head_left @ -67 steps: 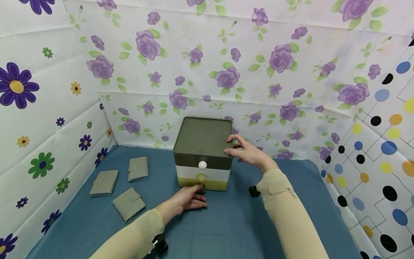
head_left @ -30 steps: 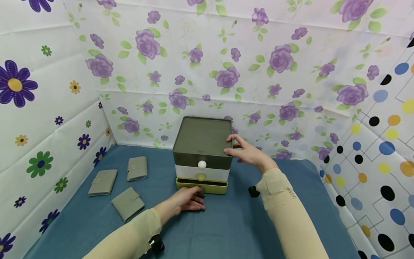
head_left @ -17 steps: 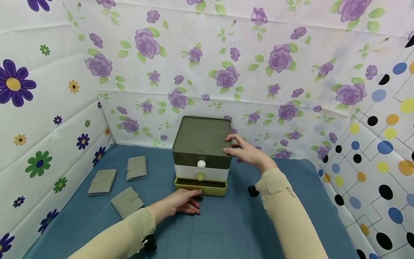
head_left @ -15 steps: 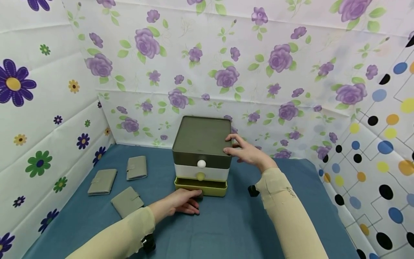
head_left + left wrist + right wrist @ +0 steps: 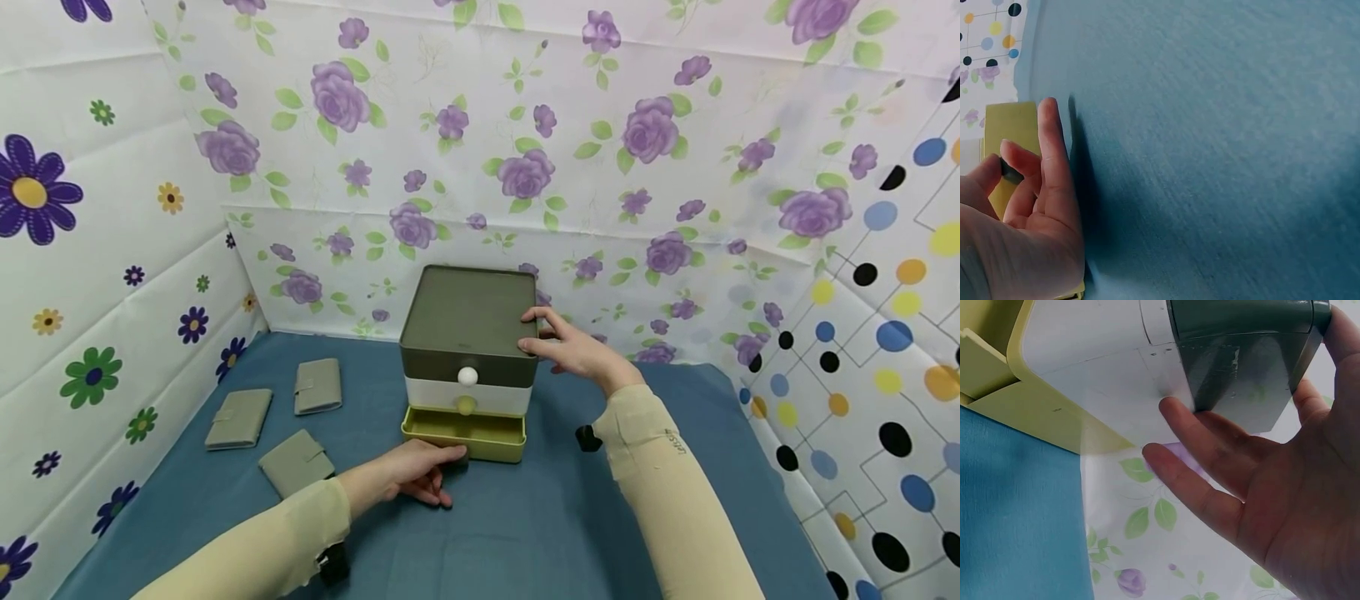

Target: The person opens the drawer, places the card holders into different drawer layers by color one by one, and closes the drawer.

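A three-tier drawer box point(image 5: 468, 312) stands at the back of the table, dark green above white above yellow-green. Its bottom drawer point(image 5: 498, 450) is pulled partway out, and the part of its inside that shows is bare. My left hand point(image 5: 408, 471) pinches the dark knob point(image 5: 1011, 172) on that drawer's front between thumb and finger, other fingers extended. At the box's upper right edge, my right hand point(image 5: 577, 346) rests with thumb and a finger on the top; in the right wrist view its other fingers point(image 5: 1175, 415) lie along or near the side.
Three grey-green clasped wallets or notebooks point(image 5: 318, 386), point(image 5: 238, 419), point(image 5: 296, 462) lie on the blue cloth point(image 5: 510, 533) left of the box. Patterned sheets point(image 5: 465, 125) hang behind and at both sides.
The bottom drawer, shut at first, has slid out toward the front. My left hand has moved toward me and slightly left with its knob. My right hand has stayed at the box's edge.
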`<state>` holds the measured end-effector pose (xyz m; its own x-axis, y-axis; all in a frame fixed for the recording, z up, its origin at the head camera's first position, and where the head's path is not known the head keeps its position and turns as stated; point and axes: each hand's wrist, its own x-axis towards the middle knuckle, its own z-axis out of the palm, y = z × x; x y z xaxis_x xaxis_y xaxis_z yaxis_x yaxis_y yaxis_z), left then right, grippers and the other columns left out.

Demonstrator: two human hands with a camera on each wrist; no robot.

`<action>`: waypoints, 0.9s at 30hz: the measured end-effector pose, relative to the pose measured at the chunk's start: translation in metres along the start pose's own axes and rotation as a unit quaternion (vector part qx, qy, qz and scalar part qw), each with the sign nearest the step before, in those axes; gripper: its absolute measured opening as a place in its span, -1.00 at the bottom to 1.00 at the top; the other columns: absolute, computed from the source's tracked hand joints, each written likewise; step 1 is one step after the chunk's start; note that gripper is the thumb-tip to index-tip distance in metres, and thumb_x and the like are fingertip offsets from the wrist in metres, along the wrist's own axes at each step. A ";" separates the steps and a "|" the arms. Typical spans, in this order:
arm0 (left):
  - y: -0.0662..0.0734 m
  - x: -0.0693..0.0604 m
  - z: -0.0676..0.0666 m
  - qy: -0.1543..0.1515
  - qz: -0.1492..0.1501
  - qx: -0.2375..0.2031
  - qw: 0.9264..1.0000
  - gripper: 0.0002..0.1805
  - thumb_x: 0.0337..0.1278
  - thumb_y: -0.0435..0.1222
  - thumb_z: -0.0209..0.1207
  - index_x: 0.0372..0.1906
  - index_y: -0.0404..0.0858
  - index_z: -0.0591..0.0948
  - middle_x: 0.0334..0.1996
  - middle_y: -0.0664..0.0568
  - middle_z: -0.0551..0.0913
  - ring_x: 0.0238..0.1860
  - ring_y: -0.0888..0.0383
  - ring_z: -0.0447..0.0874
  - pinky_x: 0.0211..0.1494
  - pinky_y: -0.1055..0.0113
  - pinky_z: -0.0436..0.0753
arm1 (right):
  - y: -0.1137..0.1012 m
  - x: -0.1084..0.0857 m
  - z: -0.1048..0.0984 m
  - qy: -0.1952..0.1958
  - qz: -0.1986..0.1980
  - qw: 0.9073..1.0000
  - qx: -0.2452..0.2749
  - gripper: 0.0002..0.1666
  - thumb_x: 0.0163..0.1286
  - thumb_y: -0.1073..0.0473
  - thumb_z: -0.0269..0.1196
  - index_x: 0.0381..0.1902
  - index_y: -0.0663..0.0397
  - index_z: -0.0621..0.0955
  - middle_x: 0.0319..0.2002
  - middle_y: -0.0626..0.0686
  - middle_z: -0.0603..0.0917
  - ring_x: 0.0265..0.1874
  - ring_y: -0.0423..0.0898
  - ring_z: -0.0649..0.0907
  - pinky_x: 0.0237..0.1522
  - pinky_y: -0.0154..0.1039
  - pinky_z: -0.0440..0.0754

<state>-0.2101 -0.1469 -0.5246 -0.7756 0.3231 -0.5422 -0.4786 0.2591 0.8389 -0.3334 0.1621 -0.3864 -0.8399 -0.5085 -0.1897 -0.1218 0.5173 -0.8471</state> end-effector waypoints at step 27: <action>-0.015 -0.019 0.015 -0.011 -0.006 0.022 1.000 -0.26 0.35 0.34 0.26 -0.43 -0.31 0.67 -0.63 -0.01 0.68 -0.58 0.21 0.78 -0.46 0.34 0.75 | -0.019 -0.010 -0.004 -0.054 -0.013 0.997 -0.054 -0.30 0.66 -0.30 0.15 0.67 -0.60 0.29 0.70 -0.02 0.17 0.56 0.19 0.37 0.39 0.34 0.46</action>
<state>-0.1818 -0.1436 -0.5272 -0.7603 0.3392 -0.5540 -0.4689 0.3036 0.8294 -0.3246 0.1601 -0.3670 -0.7751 -0.5899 -0.2262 -0.2035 0.5721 -0.7945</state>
